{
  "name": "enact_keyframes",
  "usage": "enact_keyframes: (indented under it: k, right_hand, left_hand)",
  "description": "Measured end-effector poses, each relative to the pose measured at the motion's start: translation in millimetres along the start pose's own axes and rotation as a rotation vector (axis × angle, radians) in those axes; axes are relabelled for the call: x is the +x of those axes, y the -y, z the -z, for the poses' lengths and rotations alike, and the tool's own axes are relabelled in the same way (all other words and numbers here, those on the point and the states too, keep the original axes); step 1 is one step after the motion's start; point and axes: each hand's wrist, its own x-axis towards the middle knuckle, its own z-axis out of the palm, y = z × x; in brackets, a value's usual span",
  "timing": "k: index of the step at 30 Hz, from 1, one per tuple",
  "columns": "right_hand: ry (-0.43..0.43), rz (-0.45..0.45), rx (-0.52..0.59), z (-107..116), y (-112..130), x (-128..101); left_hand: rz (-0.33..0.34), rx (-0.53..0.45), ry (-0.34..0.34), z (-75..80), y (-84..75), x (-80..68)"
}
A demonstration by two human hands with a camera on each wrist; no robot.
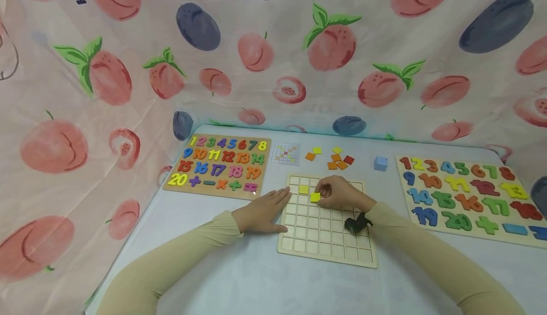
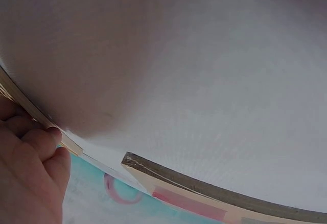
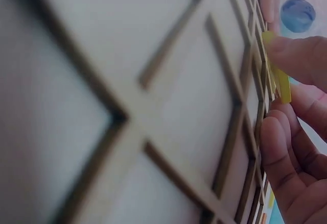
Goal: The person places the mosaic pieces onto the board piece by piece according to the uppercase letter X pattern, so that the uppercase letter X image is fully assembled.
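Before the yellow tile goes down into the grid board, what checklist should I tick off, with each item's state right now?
1. Right hand has a grip on the yellow tile: ok, pinched at the fingertips.
2. Left hand steadies the grid board: ok, flat against its left edge.
3. Tile squared to a cell: not ok, tilted on edge in the right wrist view.
4. Cell under it free: cannot tell.
5. First yellow tile seated: ok.
6. Spare tiles within reach: ok, just beyond the board.

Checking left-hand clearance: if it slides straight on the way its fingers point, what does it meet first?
Probably the yellow tile seated in the grid board; the left hand lies flat at the board's left edge, fingers aimed up-right across it. Depth is uncertain.
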Motion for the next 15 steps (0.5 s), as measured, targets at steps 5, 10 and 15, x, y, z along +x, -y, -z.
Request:
enact_keyframes:
  k: [5, 10, 15]
  right_hand:
    - [0.001, 0.042, 0.027, -1.2, -1.8, -0.7]
    - [0.012, 0.024, 0.003, -1.0, 1.0, 0.1]
    - [0.027, -0.006, -0.045, -2.1, 1.5, 3.2]
  left_hand:
    - [0.001, -0.001, -0.004, -0.2, -0.1, -0.2]
    - [0.001, -0.006, -0.003, 0.2, -0.3, -0.8]
    - [-0.003, 0.001, -0.008, 0.4, 0.0, -1.2]
